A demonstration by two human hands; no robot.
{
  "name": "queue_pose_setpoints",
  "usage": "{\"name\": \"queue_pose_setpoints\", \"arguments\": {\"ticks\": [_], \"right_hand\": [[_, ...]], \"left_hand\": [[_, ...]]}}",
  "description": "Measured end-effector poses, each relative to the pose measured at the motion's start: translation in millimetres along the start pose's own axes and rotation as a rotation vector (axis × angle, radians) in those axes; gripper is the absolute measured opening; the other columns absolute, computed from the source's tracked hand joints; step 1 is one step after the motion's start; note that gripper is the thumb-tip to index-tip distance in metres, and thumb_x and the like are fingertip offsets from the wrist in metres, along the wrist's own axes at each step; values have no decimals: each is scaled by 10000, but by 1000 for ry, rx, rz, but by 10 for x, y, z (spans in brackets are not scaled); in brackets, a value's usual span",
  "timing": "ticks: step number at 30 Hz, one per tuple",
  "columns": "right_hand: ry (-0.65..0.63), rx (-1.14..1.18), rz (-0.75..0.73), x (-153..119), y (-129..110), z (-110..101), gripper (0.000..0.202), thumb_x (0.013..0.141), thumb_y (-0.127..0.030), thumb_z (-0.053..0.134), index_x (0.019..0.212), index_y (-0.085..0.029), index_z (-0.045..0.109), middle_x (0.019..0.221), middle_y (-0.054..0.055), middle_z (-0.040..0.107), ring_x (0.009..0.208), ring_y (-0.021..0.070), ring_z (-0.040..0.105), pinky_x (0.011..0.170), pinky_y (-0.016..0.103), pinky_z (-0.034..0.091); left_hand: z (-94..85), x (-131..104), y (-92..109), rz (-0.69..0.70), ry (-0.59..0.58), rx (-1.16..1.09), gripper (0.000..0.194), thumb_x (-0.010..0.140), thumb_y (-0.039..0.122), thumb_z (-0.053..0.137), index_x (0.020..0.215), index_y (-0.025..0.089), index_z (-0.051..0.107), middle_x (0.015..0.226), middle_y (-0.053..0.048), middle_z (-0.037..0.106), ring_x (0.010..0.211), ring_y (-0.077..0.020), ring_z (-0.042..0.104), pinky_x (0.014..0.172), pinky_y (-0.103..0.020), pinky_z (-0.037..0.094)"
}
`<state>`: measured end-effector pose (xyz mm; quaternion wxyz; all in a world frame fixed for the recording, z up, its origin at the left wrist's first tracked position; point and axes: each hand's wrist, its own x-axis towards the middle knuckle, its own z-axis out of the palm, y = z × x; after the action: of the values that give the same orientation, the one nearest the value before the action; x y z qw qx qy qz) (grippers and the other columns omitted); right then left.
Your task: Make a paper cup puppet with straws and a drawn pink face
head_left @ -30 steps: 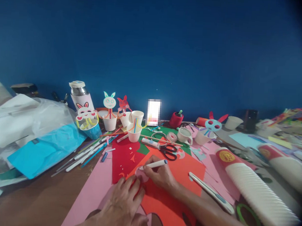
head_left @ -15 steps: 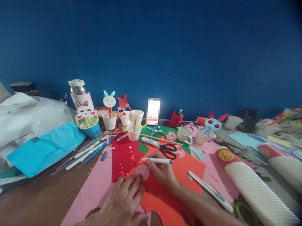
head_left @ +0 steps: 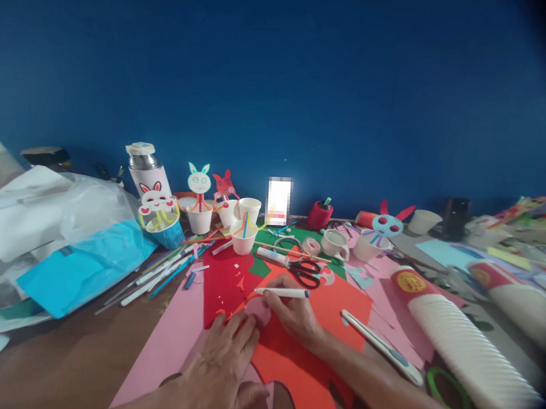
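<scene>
My right hand (head_left: 290,311) holds a white marker (head_left: 285,293) with a dark blue end, lying nearly level across the fingers. Its tip points left, just above a pink paper circle (head_left: 258,311). My left hand (head_left: 225,353) lies flat with fingers spread, its fingertips at the circle's lower left edge. Under both hands are an orange sheet (head_left: 302,356) with a curved cut-out and a red sheet (head_left: 217,286). Small paper scraps lie on the red one. Black-handled scissors (head_left: 307,272) rest just beyond my right hand.
Behind stand paper cups with straw-and-paper bunny figures, such as a white cup (head_left: 243,239), plus a mug (head_left: 335,244) and a thermos (head_left: 148,169). A cutter knife (head_left: 382,348) and stacked cups (head_left: 466,345) lie right. Pens (head_left: 161,272) and a plastic bag (head_left: 96,203) are left.
The marker and my right hand have shifted slightly down, with the marker's tip nearer the circle's top edge. My left hand's fingers have moved a little. The view has drifted slightly.
</scene>
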<state>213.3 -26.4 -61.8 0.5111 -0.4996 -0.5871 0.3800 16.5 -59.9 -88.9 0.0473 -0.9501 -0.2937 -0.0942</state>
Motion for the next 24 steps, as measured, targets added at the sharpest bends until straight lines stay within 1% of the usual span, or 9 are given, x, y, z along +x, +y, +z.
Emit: {"name": "queue_pose_setpoints", "arguments": {"ticks": [2,6,9,12,18,24], "right_hand": [[-13,20,11,0,10,5,155,820,-320,581,750,-196,520,622,-15,540,558,127,483,521,251,379],[-54,103,79,-2,-15,17,165,798,-314,584,717,-193,505,585,-23,531,523,119,481,499,239,376],[-67,144,106,-4,-29,21,162,791,-311,577,720,-189,497,587,-20,539,524,118,494,508,240,390],[-73,114,110,-4,-9,17,146,790,-290,571,721,-189,492,580,-26,531,518,114,485,502,233,379],[-56,-16,95,-4,60,10,115,784,-243,568,715,-191,492,569,-46,486,504,102,440,475,217,332],[-49,-42,68,-12,64,9,134,788,-263,570,709,-194,486,576,-46,479,510,103,433,477,219,327]], "left_hand": [[-7,8,-7,0,4,-9,667,906,604,336,1364,130,435,1343,-152,522,1223,-364,431,981,-568,344],[-67,41,-13,-5,10,-16,644,906,610,326,1306,136,500,1321,-163,530,1199,-364,452,971,-565,355],[-115,61,-7,-9,-15,-33,651,902,620,323,1294,138,514,1296,-170,543,1183,-367,465,965,-569,361],[-132,63,-1,-19,-53,-60,642,902,614,336,1298,141,511,1298,-164,541,1185,-367,462,976,-584,351],[-126,55,8,-33,-104,-84,650,887,608,382,1328,141,480,1331,-167,516,1215,-377,438,987,-597,348],[-216,108,16,-38,-157,-88,645,869,582,448,1330,132,482,1328,-173,523,1209,-383,448,987,-603,355]]}}
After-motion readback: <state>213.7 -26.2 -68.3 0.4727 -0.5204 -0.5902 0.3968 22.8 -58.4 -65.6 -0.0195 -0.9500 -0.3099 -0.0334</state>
